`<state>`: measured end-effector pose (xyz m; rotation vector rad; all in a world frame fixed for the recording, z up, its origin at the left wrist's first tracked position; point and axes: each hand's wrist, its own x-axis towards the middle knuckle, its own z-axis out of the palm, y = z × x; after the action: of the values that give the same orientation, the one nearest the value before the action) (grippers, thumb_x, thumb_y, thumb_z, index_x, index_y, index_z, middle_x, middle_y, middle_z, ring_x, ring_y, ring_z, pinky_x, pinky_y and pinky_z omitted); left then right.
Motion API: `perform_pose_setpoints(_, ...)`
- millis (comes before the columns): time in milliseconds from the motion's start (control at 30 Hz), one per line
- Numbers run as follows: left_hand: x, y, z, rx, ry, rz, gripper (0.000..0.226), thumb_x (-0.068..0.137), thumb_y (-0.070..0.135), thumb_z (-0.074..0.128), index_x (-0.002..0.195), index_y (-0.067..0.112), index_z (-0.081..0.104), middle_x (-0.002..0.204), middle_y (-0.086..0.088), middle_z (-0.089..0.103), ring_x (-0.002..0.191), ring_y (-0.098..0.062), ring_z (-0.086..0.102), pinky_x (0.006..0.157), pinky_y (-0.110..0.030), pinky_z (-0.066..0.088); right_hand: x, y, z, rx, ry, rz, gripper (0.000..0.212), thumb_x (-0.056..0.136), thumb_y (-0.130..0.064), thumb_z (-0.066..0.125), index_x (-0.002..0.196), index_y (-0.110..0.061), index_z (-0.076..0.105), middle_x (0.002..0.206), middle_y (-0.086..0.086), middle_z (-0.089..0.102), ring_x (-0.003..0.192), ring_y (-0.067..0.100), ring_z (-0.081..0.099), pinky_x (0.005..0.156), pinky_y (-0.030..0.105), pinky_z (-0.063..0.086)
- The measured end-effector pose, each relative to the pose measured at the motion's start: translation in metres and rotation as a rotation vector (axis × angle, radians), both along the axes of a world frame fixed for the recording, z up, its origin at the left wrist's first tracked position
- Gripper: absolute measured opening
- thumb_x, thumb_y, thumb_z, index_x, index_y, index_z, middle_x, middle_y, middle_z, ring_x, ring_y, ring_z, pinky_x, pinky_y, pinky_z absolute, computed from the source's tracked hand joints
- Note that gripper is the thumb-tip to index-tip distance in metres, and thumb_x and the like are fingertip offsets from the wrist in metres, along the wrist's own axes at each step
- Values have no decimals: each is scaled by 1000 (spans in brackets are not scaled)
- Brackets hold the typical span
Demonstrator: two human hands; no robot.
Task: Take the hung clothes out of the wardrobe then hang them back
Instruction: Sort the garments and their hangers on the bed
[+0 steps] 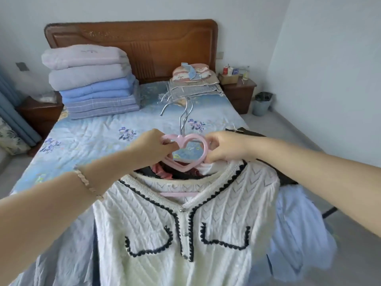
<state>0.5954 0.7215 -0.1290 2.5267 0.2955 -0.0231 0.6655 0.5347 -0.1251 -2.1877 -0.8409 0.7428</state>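
Observation:
A white knitted cardigan (181, 223) with dark scalloped trim lies on top of a pile of clothes at the foot of the bed. It hangs on a pink hanger (204, 149) with a heart-shaped top and a metal hook pointing toward the headboard. My left hand (152, 147) pinches the left side of the pink heart. My right hand (222, 149) grips its right side. Under the cardigan show a red garment (159, 169), dark clothes and a light blue garment (296, 230) on the right. More metal hooks (171, 104) lie further up the bed.
The bed (86, 137) has a blue floral cover. Folded quilts (90, 81) are stacked at its far left, pillows (193, 75) at the far right by the wooden headboard. A nightstand (239, 89) and a bin (261, 104) stand to the right. No wardrobe is in view.

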Motion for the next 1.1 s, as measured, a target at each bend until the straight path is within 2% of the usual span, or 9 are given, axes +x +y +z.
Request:
perform_pose_setpoints(167, 68, -53, -93, 31, -108, 277, 22, 83, 16, 51, 74, 4, 67, 74, -15, 69, 70, -33, 64, 57, -30, 44, 64, -44, -88, -22, -117, -139, 26, 78, -23, 74, 94, -21, 54, 97, -1, 60, 89, 15, 55, 75, 29, 41)
perform_pose_setpoints(400, 182, -134, -206, 171, -73, 237, 30, 73, 30, 42, 51, 11, 40, 49, -3, 40, 61, -29, 45, 54, -29, 26, 192, -181, -216, -274, -5, -347, 69, 76, -43, 72, 132, -12, 46, 133, 4, 45, 127, 19, 41, 105, 30, 37)
perform_pose_setpoints(567, 266, -170, -267, 191, -44, 157, 46, 79, 37, 48, 44, 17, 26, 41, 2, 26, 54, -29, 34, 47, -25, 15, 291, -296, -329, -575, 88, -535, 12, 92, -10, 50, 94, -8, 62, 96, 6, 59, 101, 27, 54, 83, 31, 44)
perform_pose_setpoints(633, 281, -171, -287, 197, -20, 122, 40, 72, 35, 45, 42, 20, 24, 39, 5, 24, 50, -26, 31, 46, -22, 15, 309, -322, -373, -804, 172, -446, 30, 93, -9, 45, 63, -14, 45, 68, 1, 45, 79, 24, 49, 71, 28, 37)
perform_pose_setpoints(767, 316, -172, -336, 208, 9, 117, 31, 64, 28, 36, 42, 6, 33, 38, 2, 23, 44, -22, 26, 47, -21, 20, 326, -347, -461, -1017, 283, -280, 37, 94, -9, 43, 59, -16, 31, 63, -1, 32, 55, 11, 30, 51, 19, 28)
perform_pose_setpoints(833, 338, -175, -357, 220, 62, 134, 33, 63, 27, 37, 46, -1, 42, 40, -3, 28, 46, -24, 29, 47, -22, 21, 333, -349, -492, -1009, 334, -320, 29, 94, -6, 40, 65, -12, 38, 69, 0, 39, 62, 13, 38, 51, 18, 26)
perform_pose_setpoints(900, 357, -180, -372, 238, 104, 126, 34, 65, 29, 39, 46, 1, 42, 40, -6, 33, 47, -25, 31, 48, -24, 22, 342, -350, -516, -963, 321, -371, 15, 93, -6, 39, 101, -3, 52, 100, 6, 54, 82, 20, 49, 62, 22, 36)
perform_pose_setpoints(967, 376, -187, -384, 261, 124, 101, 32, 66, 32, 38, 45, 8, 37, 41, -6, 33, 48, -26, 31, 48, -24, 22, 351, -351, -532, -923, 285, -446, 41, 91, -6, 40, 132, -5, 39, 128, 9, 48, 102, 25, 53, 73, 28, 41)
perform_pose_setpoints(1100, 402, -197, -405, 283, 146, 41, 29, 64, 26, 38, 46, 4, 40, 42, -4, 35, 49, -26, 33, 49, -22, 22, 365, -365, -554, -896, 137, -612, 42, 93, -14, 42, 134, -6, 39, 135, 10, 46, 118, 28, 48, 88, 36, 44)
